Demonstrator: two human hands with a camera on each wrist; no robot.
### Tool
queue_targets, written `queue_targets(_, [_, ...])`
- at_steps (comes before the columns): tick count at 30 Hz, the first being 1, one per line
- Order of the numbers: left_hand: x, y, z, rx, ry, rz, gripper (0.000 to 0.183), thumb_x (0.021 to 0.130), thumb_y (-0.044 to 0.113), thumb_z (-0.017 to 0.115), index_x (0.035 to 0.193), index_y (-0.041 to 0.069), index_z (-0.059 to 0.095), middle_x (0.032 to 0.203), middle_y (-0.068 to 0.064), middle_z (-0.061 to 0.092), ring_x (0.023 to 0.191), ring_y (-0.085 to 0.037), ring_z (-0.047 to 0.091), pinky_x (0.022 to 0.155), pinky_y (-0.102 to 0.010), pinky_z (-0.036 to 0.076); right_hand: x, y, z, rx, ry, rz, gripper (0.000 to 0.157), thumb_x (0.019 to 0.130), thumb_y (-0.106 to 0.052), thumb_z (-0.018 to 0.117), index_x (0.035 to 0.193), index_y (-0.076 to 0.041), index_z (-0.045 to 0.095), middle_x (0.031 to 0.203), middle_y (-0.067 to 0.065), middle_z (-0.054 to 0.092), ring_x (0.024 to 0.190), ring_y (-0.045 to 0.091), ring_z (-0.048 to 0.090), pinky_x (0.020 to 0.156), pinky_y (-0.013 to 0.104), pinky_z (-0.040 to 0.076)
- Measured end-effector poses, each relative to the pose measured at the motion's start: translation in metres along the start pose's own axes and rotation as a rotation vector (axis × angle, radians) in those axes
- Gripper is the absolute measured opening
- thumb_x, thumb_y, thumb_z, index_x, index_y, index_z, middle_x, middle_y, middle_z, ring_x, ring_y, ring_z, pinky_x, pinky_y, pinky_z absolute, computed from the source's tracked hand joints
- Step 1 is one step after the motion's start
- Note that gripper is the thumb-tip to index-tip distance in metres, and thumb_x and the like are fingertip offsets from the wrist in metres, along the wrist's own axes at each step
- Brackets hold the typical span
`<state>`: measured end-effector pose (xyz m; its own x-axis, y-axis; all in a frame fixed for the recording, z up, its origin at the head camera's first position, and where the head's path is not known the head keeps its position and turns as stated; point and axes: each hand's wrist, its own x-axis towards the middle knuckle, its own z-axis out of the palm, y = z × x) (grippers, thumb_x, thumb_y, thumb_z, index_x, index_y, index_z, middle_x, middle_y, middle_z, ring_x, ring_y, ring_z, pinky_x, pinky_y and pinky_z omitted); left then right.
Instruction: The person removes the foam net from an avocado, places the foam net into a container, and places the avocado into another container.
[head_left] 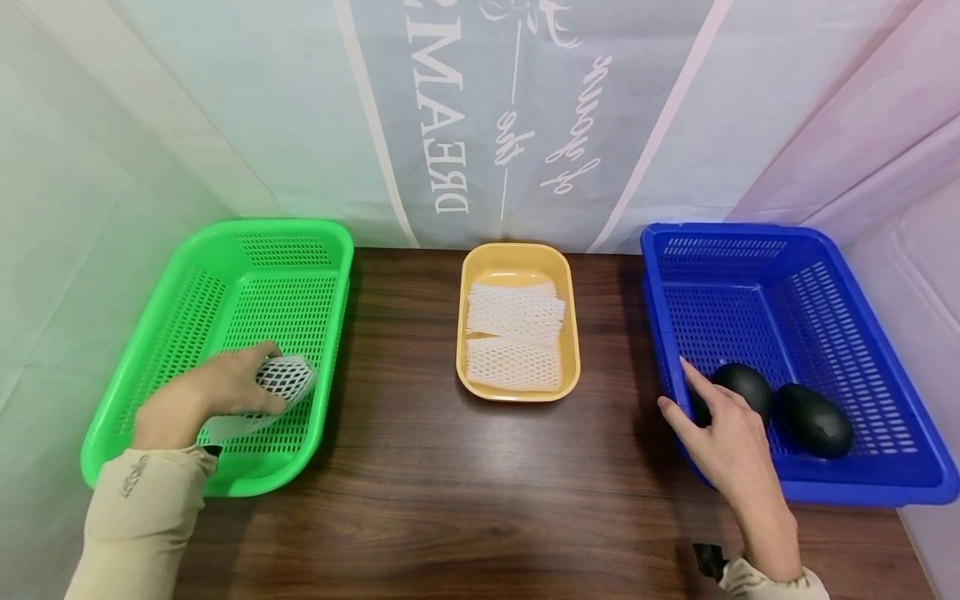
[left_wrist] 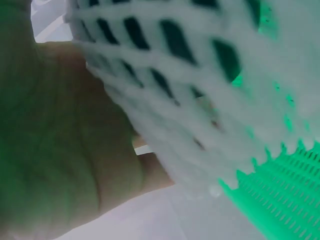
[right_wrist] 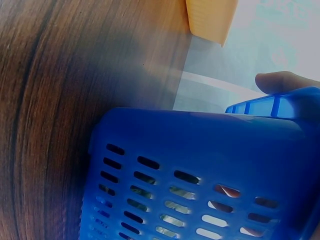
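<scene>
In the head view my left hand grips a dark, smooth oval fruit like an avocado, over the green basket. A white foam net sleeve covers this fruit, with its loose end hanging toward my wrist. My right hand reaches over the left rim of the blue basket. Its thumb shows at the rim in the right wrist view; the other fingers are partly hidden. Two dark avocado-like fruits lie inside, near this hand. Something dark shows beneath the hand, but its grasp is hidden.
Between the baskets, a yellow tray holds white foam net sleeves in two groups. All three stand on a dark wooden table. A printed cloth hangs behind them and along both sides.
</scene>
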<state>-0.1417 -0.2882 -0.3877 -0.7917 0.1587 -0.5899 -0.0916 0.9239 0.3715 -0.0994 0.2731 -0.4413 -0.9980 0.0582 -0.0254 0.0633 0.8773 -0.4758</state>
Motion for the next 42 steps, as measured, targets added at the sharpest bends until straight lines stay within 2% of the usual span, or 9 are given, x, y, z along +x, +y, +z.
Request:
queue_targets(9, [-0.009,0.01,-0.008,0.125,0.191,0.035,0.089,0.074,0.033,0.08,0.14,-0.009,0.037,0.102,-0.025,0.062,0.077,-0.028,0.058,0.058,-0.034,0.048,0.0,0.0,0.0,0.0,0.006,-0.004,0.067,0.096,-0.043,0.06,0.153,-0.015,0.038,0.137,0.034,0.053,0.124,0.057,0.044,0.089,0.073,0.035])
queue_targets(18, [-0.015,0.015,-0.011,0.151,0.259,0.038,0.087,0.074,0.038,0.079,0.139,-0.005,0.04,0.109,-0.027,0.06,0.086,-0.033,0.053,0.06,-0.034,0.046,-0.001,0.0,0.0,0.002,0.012,-0.009,0.066,0.096,-0.043,0.06,0.153,-0.015,0.039,0.137,0.033,0.053,0.124,0.057,0.044,0.089,0.073,0.035])
queue_targets(28, [-0.019,0.024,-0.013,0.219,0.366,0.061,0.082,0.075,0.039,0.078,0.139,0.001,0.042,0.111,-0.027,0.053,0.094,-0.038,0.044,0.064,-0.04,0.042,-0.001,-0.001,0.0,0.004,0.016,-0.008,0.066,0.096,-0.043,0.06,0.153,-0.015,0.039,0.136,0.034,0.054,0.123,0.057,0.045,0.089,0.073,0.036])
queue_targets(33, [-0.021,0.03,-0.013,0.183,0.393,0.091,0.08,0.076,0.037,0.078,0.139,0.003,0.041,0.115,-0.026,0.049,0.101,-0.04,0.039,0.071,-0.047,0.043,-0.001,0.0,0.0,-0.002,0.009,-0.002,0.067,0.096,-0.044,0.06,0.153,-0.015,0.039,0.137,0.033,0.053,0.124,0.056,0.044,0.09,0.073,0.036])
queue_targets(42, [-0.022,0.043,-0.009,0.17,0.469,0.184,0.074,0.074,0.028,0.079,0.135,0.003,0.044,0.116,-0.027,0.047,0.103,-0.04,0.038,0.071,-0.049,0.045,-0.001,0.0,0.0,-0.004,0.01,-0.004,0.066,0.096,-0.042,0.061,0.152,-0.015,0.04,0.137,0.033,0.054,0.124,0.056,0.045,0.09,0.072,0.036])
